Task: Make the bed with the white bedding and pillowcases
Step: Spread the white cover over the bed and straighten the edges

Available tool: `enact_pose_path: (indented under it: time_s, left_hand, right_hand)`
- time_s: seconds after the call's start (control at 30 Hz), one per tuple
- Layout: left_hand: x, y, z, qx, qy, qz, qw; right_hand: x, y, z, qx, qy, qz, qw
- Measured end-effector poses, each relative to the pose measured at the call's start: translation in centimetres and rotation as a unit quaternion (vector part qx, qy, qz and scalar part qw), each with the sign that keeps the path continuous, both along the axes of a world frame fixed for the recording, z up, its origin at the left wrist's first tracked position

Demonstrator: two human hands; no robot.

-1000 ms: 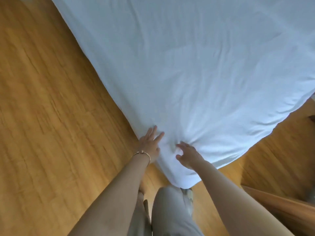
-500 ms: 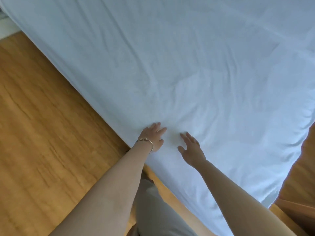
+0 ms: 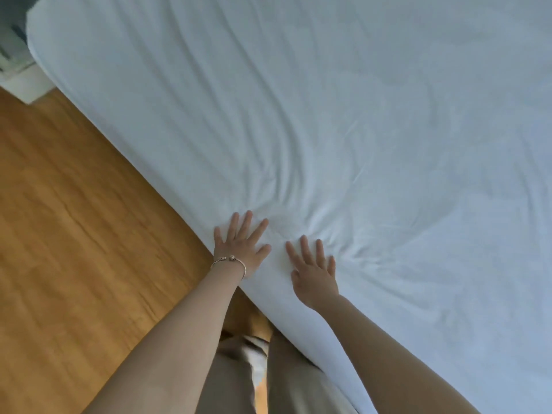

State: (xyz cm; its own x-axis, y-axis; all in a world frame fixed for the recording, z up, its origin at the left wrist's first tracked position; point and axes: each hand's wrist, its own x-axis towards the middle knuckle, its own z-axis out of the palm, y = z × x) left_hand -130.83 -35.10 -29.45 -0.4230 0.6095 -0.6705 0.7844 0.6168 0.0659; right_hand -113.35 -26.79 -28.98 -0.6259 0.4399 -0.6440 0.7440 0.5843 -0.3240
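Sheet (image 3: 343, 121) spread over bed, filling our view from 10 through 4 o'clock, edge running along floor (image 3: 68, 234) at 9 o'clock. Left hand (image 3: 242, 245), bracelet (image 3: 228, 262) on wrist, lies flat near edge, fingers straight and spread, gripping nothing. Right hand (image 3: 313, 271) just beside it toward 3 o'clock, likewise flat. Creases fan out toward 12 from our fingertips; we judge palms press to smooth cloth. Pillowcases not seen.
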Motion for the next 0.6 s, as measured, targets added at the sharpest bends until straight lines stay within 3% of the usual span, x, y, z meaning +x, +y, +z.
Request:
enact_pose_path:
  time_s: [0.13, 0.23, 0.3, 0.37, 0.43, 0.5, 0.6]
  left_hand:
    - [-8.5, 0.7, 0.4, 0.003, -0.010, -0.012, 1.000]
    - [-16.0, 1.4, 0.3, 0.020, 0.008, -0.038, 0.999]
    - [-21.8, 1.2, 0.4, 0.036, 0.012, -0.046, 0.998]
    - [-27.9, 0.6, 0.7, 0.038, 0.010, -0.047, 0.998]
    - [-34.3, -0.2, 0.9, 0.034, 0.003, -0.058, 0.998]
    - [-40.2, -0.6, 0.8, 0.035, 0.011, -0.075, 0.997]
    - [-47.7, -0.2, 0.3, 0.033, -0.005, -0.079, 0.996]
  right_hand:
    - [-7.4, 0.5, 0.5, -0.011, -0.005, -0.032, 0.999]
    - [-13.7, 0.9, 0.0, 0.027, 0.022, -0.144, 0.989]
    - [-18.6, 0.8, -0.2, 0.073, 0.047, -0.301, 0.950]
    - [-23.5, 0.4, -0.3, 0.090, 0.029, -0.469, 0.878]
    - [-28.9, -0.6, -0.3, 0.072, -0.017, -0.543, 0.837]
    - [-34.8, -1.4, -0.5, 0.055, -0.040, -0.514, 0.855]
    - [-43.5, -2.4, -1.3, 0.051, -0.018, -0.363, 0.930]
